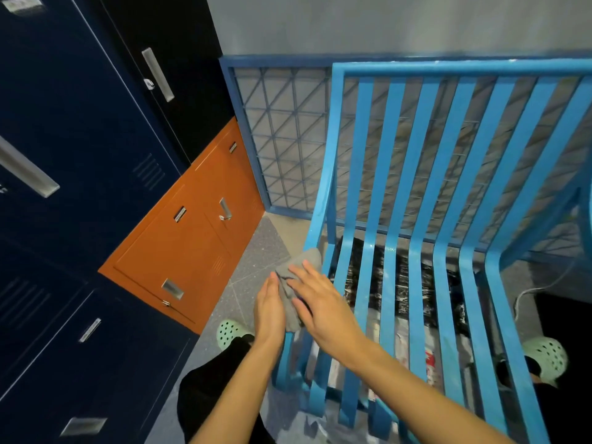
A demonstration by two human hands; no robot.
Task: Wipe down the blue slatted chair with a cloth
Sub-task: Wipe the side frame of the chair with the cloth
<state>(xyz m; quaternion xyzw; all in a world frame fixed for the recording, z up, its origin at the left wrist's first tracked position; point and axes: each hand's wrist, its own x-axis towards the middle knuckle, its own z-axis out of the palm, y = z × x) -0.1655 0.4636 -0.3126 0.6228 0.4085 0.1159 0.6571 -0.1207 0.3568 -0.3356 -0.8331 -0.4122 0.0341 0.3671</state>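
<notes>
The blue slatted chair (416, 251) fills the right half of the view, its back rising toward the wall and its seat slats running toward me. A grey cloth (299, 267) sits at the seat's left edge, pressed between both hands. My left hand (270, 310) is against the cloth's left side, fingers together. My right hand (323, 307) lies flat over the cloth with its fingers spread. Much of the cloth is hidden between the palms.
Dark blue lockers (73, 155) and an orange cabinet (189, 248) stand at the left. A blue-framed wire mesh panel (282, 139) is behind the chair. Bags lie under the seat (403, 318). My green clogs (230, 331) are on the speckled floor, and a white cable (528, 293) lies at the right.
</notes>
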